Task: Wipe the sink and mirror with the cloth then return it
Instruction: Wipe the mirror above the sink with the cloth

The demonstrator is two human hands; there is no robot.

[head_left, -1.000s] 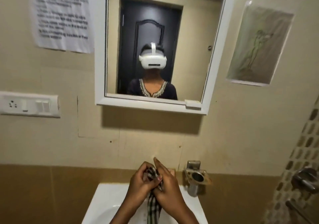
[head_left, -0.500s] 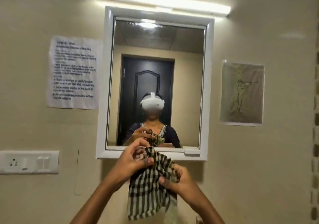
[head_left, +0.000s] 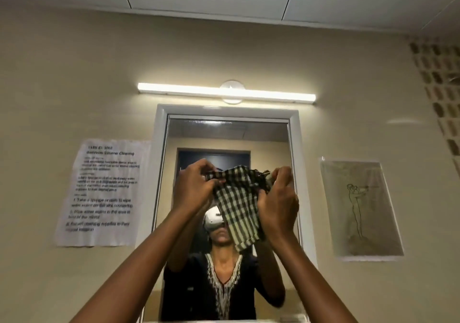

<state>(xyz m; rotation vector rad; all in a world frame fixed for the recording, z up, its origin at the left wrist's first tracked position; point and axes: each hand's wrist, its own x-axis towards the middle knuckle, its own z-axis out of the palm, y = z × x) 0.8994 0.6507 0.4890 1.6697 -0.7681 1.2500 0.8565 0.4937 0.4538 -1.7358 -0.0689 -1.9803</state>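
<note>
A black-and-white checked cloth (head_left: 237, 205) hangs in front of the upper middle of the white-framed mirror (head_left: 296, 148). My left hand (head_left: 194, 188) pinches its top left edge. My right hand (head_left: 280, 203) grips its top right edge and side. Both arms are raised, stretching the cloth between them. The mirror glass reflects a person with a headset and a dark door. The sink is out of view below.
A lit tube light (head_left: 226, 93) runs above the mirror. A printed instruction sheet (head_left: 104, 193) is taped to the wall on the left, a line drawing (head_left: 361, 210) on the right. A patterned tile strip (head_left: 440, 93) runs down the far right wall.
Both hands rose from the sink up to the mirror with the cloth, which went from bunched to spread open. The view tilted upward, and the sink, tap and socket dropped out of sight.
</note>
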